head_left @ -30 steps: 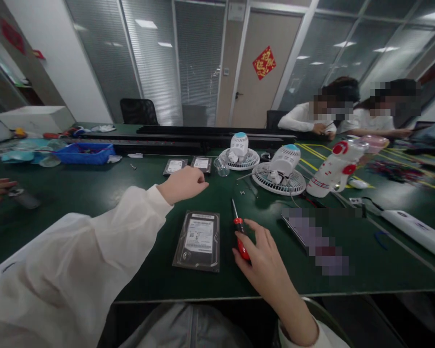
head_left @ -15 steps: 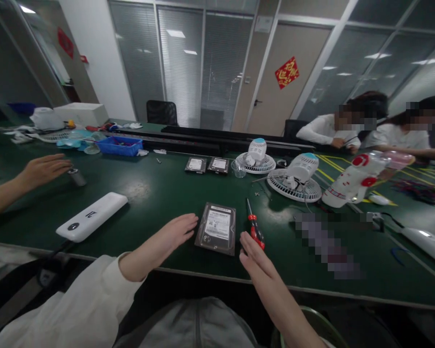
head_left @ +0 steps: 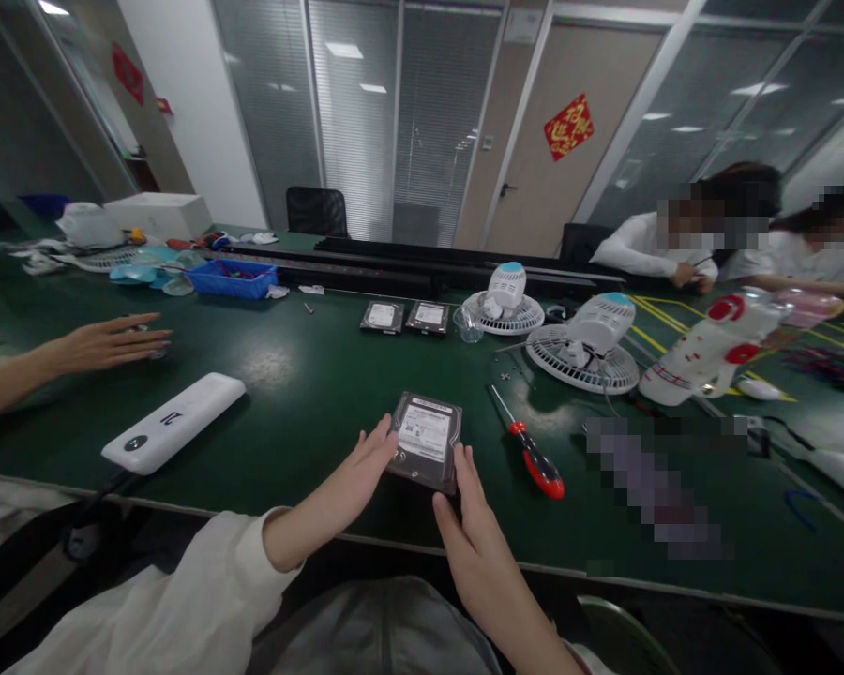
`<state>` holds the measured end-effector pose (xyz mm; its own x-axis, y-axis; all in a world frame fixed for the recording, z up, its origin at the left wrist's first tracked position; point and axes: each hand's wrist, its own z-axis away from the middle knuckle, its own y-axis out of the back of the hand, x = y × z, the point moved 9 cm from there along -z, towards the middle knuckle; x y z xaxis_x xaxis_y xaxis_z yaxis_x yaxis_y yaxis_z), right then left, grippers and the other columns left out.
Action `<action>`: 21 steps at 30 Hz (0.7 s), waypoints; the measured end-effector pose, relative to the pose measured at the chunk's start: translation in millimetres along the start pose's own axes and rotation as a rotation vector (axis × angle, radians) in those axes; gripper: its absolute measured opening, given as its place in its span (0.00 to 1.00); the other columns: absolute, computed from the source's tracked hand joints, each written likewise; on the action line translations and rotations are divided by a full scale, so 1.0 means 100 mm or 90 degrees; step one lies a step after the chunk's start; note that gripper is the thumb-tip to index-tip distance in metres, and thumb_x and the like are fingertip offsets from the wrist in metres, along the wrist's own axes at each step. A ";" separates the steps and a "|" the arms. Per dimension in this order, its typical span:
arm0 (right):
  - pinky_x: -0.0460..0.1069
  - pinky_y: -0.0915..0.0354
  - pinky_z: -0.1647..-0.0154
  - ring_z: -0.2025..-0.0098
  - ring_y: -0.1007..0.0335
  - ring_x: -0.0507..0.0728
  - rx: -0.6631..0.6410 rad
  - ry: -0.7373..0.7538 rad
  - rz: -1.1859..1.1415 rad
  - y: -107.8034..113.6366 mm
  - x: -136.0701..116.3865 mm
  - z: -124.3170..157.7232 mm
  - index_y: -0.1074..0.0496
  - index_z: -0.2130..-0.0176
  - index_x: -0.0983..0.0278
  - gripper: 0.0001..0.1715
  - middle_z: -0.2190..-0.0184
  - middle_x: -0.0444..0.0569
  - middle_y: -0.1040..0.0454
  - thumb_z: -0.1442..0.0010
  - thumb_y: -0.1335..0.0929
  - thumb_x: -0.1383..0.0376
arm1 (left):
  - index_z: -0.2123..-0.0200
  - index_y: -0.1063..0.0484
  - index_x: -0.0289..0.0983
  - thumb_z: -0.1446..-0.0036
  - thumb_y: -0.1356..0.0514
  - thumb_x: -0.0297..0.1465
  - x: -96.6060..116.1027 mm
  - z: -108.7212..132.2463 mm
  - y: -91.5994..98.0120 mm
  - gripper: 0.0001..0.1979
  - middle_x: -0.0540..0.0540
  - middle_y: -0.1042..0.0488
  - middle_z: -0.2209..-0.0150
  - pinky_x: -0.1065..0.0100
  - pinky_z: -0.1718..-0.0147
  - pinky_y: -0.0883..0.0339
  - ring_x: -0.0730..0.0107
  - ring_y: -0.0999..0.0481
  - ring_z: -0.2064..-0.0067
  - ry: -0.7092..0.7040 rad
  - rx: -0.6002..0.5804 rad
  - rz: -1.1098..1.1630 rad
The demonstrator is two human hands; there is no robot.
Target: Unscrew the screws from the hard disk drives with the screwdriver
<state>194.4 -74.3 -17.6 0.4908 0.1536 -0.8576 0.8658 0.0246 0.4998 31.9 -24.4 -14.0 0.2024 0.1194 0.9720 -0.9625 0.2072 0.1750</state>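
Observation:
A hard drive (head_left: 423, 433) with a white label lies face up between my hands near the table's front edge. My left hand (head_left: 366, 469) has its fingers against the drive's left side. From the other side, my right hand (head_left: 473, 511) presses its fingers along the right edge, with the thumb by the near corner. The drive is gripped between the two hands; whether it is raised off the table I cannot tell. To the right of it rests a red and black screwdriver (head_left: 531, 450), its tip pointing away from me.
Two more hard drives (head_left: 382, 317) lie farther back, beside a clear cup (head_left: 468, 323) and two white fan parts (head_left: 582, 352). A white power bank (head_left: 175, 422) is at left, near another person's hand (head_left: 113, 344). A blue bin (head_left: 232, 278) and a bottle (head_left: 707, 347) stand farther off.
Both hands have closed in on the hard drive and now touch its sides. The screwdriver has shifted right, its handle swung away from the drive. The other person's hand at left has lowered.

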 end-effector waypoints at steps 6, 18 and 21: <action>0.67 0.57 0.23 0.21 0.73 0.60 0.063 0.125 0.029 0.11 -0.51 -0.27 0.56 0.25 0.67 0.38 0.23 0.57 0.63 0.28 0.43 0.60 | 0.32 0.39 0.42 0.34 0.44 0.33 0.21 -0.05 0.03 0.28 0.41 0.29 0.34 0.58 0.48 0.21 0.56 0.24 0.39 0.075 0.050 0.334; 0.66 0.57 0.23 0.21 0.66 0.60 0.011 0.126 0.001 0.35 -0.48 -0.63 0.49 0.26 0.68 0.41 0.24 0.56 0.57 0.30 0.39 0.55 | 0.49 0.26 0.31 0.46 0.42 0.20 0.95 -1.03 1.55 0.20 0.39 0.19 0.53 0.59 0.58 0.17 0.61 0.18 0.54 -0.137 0.255 0.211; 0.66 0.53 0.24 0.21 0.65 0.60 0.016 0.110 0.005 0.33 -0.31 -0.55 0.48 0.27 0.68 0.41 0.24 0.55 0.57 0.30 0.38 0.54 | 0.53 0.26 0.34 0.50 0.41 0.19 0.97 -1.37 1.90 0.20 0.42 0.20 0.58 0.55 0.57 0.18 0.61 0.18 0.56 -0.127 0.335 0.168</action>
<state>201.9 -24.2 32.3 0.4749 0.3208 -0.8195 0.8654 -0.0011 0.5011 -106.6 159.5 91.5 -0.0431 -0.0922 0.9948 -0.9459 -0.3168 -0.0703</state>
